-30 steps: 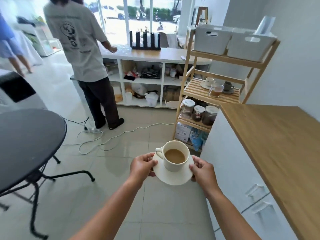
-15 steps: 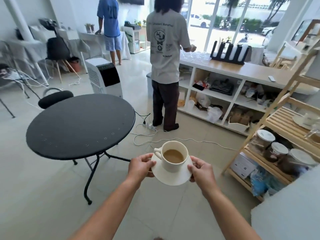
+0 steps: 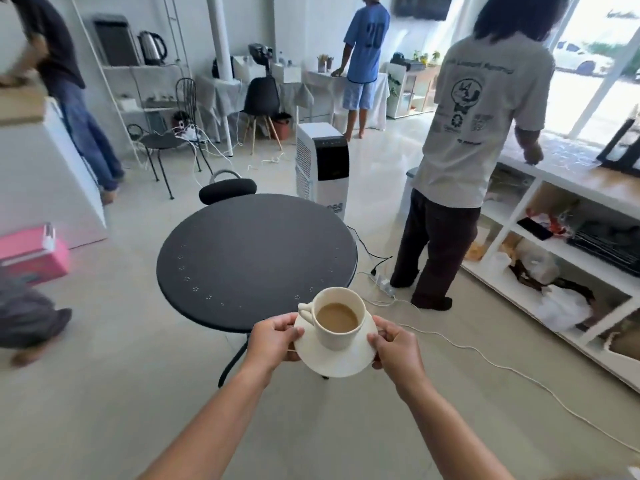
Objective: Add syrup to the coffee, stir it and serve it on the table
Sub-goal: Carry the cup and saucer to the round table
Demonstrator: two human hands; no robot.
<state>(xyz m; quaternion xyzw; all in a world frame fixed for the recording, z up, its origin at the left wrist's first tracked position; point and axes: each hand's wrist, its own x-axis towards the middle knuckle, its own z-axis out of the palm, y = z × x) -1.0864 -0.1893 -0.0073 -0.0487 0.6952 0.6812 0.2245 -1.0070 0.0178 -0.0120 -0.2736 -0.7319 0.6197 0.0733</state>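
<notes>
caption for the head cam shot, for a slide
Both hands, left and right, carry a cup of milky coffee on a saucer toward a round black table.

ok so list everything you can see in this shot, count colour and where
cup: one, cream, milky coffee inside, on the saucer
saucer: one, cream, held at both edges
round table: one, black, just ahead
chair: one, black, behind the table
air cooler: one, white and black, beyond the table
people: four, one in a grey shirt at the right counter, one in blue at the back, two at the left edge
cables: white, across the floor on the right
left hand: grips the saucer's left edge
right hand: grips its right edge
</notes>
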